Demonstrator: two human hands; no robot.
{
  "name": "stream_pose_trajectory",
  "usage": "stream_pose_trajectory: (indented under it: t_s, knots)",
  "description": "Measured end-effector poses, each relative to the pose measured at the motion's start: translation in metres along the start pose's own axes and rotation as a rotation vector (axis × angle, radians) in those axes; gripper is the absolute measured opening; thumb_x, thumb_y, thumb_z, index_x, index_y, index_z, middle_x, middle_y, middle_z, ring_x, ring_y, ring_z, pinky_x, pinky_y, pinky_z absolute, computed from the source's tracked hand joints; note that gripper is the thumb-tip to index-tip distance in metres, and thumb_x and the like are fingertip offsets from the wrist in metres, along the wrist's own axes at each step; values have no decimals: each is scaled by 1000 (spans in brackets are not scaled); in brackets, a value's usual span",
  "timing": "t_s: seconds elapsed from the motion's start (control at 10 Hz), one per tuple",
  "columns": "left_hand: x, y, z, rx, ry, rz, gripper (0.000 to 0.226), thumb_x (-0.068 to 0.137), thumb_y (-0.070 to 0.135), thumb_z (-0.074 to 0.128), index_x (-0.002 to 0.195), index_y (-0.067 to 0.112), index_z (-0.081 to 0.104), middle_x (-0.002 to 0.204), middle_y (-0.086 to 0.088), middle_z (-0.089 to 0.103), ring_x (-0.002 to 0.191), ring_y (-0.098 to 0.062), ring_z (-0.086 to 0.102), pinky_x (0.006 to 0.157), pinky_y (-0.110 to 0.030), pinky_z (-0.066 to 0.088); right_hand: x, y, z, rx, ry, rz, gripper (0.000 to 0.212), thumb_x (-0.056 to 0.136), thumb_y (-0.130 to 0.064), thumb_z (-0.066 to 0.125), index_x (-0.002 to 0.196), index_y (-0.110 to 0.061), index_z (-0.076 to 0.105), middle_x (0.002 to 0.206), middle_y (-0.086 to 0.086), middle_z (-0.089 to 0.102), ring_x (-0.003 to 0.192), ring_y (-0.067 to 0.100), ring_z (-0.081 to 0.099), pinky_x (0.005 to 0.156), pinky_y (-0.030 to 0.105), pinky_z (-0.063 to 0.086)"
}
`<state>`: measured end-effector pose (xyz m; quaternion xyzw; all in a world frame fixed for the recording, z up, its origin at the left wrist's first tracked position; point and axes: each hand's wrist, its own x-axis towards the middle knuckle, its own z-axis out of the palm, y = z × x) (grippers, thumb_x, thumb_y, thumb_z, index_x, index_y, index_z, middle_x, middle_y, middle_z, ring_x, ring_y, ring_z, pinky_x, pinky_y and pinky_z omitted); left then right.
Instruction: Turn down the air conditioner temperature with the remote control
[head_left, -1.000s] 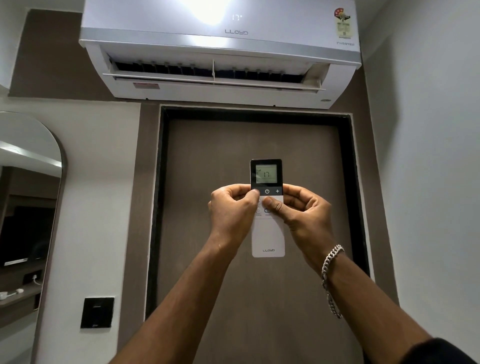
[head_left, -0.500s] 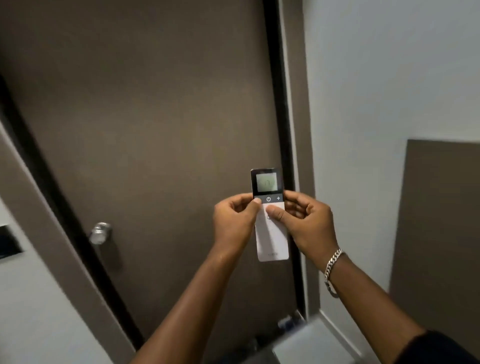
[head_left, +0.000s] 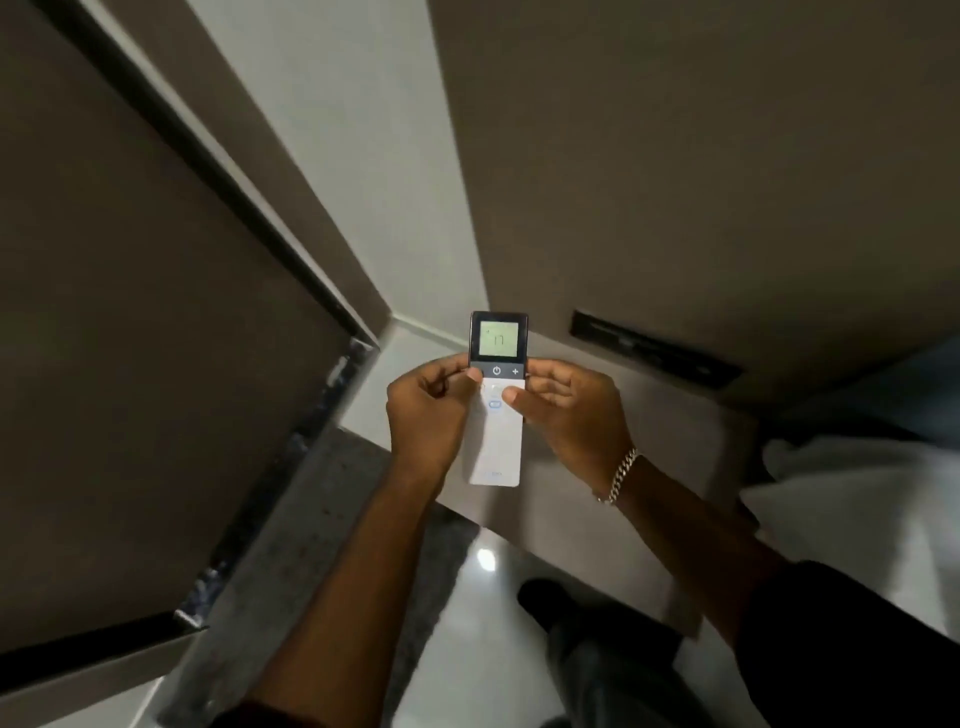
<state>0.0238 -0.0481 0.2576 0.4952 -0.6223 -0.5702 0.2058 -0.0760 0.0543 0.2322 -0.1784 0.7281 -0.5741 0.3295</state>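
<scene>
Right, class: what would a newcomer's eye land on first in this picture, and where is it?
The lit green screen reading 17, at the top of the white remote, draws the eye at centre. The left hand and right hand grip it from either side. A silver chain bracelet glints on the right wrist.

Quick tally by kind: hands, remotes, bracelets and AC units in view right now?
Hands: 2, the left hand and the right hand, both gripping the remote
Remotes: 1, the white remote control, its screen showing 17
Bracelets: 1, a silver chain bracelet on the right wrist
AC units: 0 in view
Total: 4
</scene>
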Motion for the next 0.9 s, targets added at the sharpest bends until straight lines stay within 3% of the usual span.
stream_pose_trajectory:
  t_s: [0.1,0.2,0.3,0.4,0.5,0.6,0.7,0.8,0.9]
  knots:
    - [15,-52,42,36,-81,-62,20,87,9,63,90,26,72,83,5,75,68,-5,72,61,-20,58,14,61,-17,-10,78,122,21,78,-6,76,98,-14,77,85,6,77,75,18,72,73,36,61]
    - [35,-135,94,116,-208,-143,22,87,3,60,102,13,73,98,-10,76,84,-23,73,75,-32,59,28,150,-34,-19,141,363,25,79,-3,75,103,-4,73,93,13,76,84,27,74,80,47,62]
    - [49,-184,120,165,-271,-154,25,85,-2,59,106,6,72,103,-9,73,92,-28,71,82,-34,57,37,198,-39,3,158,488,22,79,-3,75,101,-2,72,100,20,76,90,32,75,81,53,61]
    - [64,-242,152,263,-288,-167,25,82,-4,61,102,7,73,97,-4,72,92,-27,71,82,-33,56,54,254,-44,-135,165,532,17,78,-11,74,94,-7,75,98,16,77,90,30,74,80,49,61]
    - [66,-263,166,368,-286,-119,20,83,2,63,98,8,73,100,-8,74,90,-26,70,81,-31,54,64,277,-45,-307,163,525,16,75,-16,72,89,-11,77,94,11,78,89,27,73,82,46,61]
    - [63,-276,179,574,-264,41,12,84,5,62,92,5,72,98,-17,75,79,-19,64,74,-24,46,71,295,-44,-391,223,569,14,71,-14,75,84,-10,78,92,10,79,86,26,74,80,43,61]
    - [63,-277,181,618,-252,114,12,84,5,61,89,5,72,95,-18,76,75,-18,62,70,-23,43,72,297,-40,-403,250,593,14,68,-12,77,82,-10,78,89,9,79,83,25,74,79,41,62]
    - [62,-268,169,641,-310,219,16,85,5,58,90,10,72,92,-9,76,75,-9,57,72,-3,38,77,290,-35,-473,243,615,15,69,-11,74,83,-11,78,89,9,79,85,26,73,81,31,59]
    - [55,-260,155,582,-282,245,15,81,1,62,83,10,73,81,-3,75,68,-8,57,70,1,42,74,276,-32,-419,297,661,17,68,-6,71,84,-9,76,90,13,78,87,31,74,84,33,59]
